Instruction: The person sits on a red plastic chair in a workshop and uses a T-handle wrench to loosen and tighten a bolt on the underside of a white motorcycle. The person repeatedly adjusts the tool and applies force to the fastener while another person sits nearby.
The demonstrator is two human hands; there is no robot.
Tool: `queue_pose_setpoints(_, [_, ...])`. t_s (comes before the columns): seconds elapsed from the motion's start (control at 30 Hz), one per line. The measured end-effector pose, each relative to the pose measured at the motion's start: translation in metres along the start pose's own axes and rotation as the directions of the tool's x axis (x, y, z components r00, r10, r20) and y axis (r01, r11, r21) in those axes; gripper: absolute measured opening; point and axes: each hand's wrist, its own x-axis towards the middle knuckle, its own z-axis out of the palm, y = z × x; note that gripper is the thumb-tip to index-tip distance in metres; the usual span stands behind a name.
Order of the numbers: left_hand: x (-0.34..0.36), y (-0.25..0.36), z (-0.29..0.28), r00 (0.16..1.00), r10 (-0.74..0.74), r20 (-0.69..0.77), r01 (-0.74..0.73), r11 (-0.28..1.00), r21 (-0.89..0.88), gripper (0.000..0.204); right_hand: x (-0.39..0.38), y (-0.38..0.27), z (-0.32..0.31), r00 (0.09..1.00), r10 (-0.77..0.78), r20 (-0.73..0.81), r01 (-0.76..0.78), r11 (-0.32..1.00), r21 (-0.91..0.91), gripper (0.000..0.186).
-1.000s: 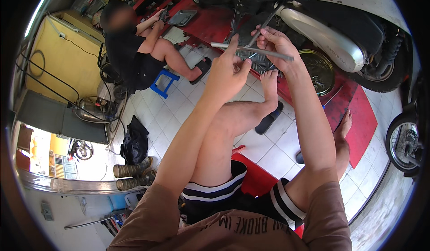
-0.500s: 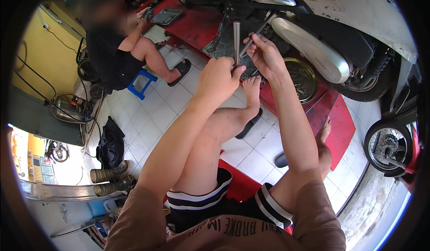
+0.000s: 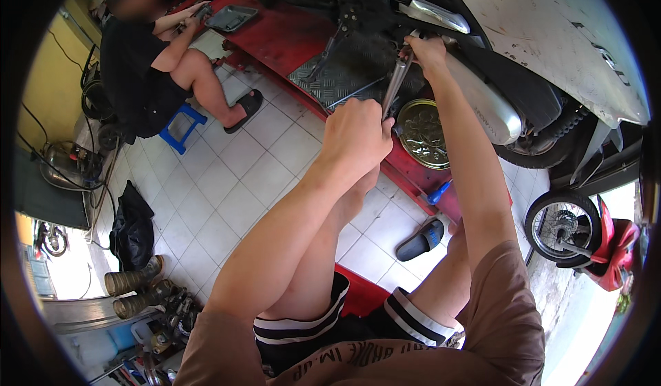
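Note:
My left hand [image 3: 354, 134] is closed around the near end of a shiny metal bar, seemingly a wrench handle [image 3: 395, 86]. This bar slants up and away toward the underside of a motorbike. At its far end my right hand [image 3: 428, 52] reaches in beside the engine, its fingers curled at the bar's head; exactly what they grip is partly hidden. Just right of that hand is the silver exhaust cover [image 3: 485, 103]. Below the bar sits a round pan [image 3: 421, 145] with a yellowish rim and dark, shiny contents.
The motorbike stands on a red platform [image 3: 272, 52] with a patterned metal plate [image 3: 320, 83]. A blue-handled screwdriver [image 3: 438, 193] lies at the platform edge, near a slipper [image 3: 420, 240]. At left, another person [image 3: 131, 66] sits on a blue stool [image 3: 182, 128], by a grey tray [image 3: 232, 18].
Both hands have moved right, toward the engine. My right hand has reached farther in beside the exhaust cover. The upright bar in my left hand now leans toward the motorbike.

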Motion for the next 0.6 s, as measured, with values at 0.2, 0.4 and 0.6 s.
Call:
queue_pose_setpoints(0.2, [0.004,-0.005,0.003,1.0,0.024,0.012,-0.024,0.997,-0.067,0.024,0.03,0.012,-0.01,0.954,-0.259,-0.149,0.216,0.942,-0.255,0.028])
queue_pose_setpoints(0.4, [-0.01,0.001,-0.009,0.985,-0.02,0.172,0.027,0.999,-0.035,0.022,-0.033,0.002,-0.001,0.985,-0.148,-0.084,0.137,0.983,-0.121,0.026])
queue_pose_setpoints(0.6, [-0.043,-0.017,0.013,0.9,0.36,0.244,-0.375,0.927,0.015,0.02,-0.107,0.092,-0.01,0.967,0.112,-0.231,-0.07,0.981,0.182,0.023])
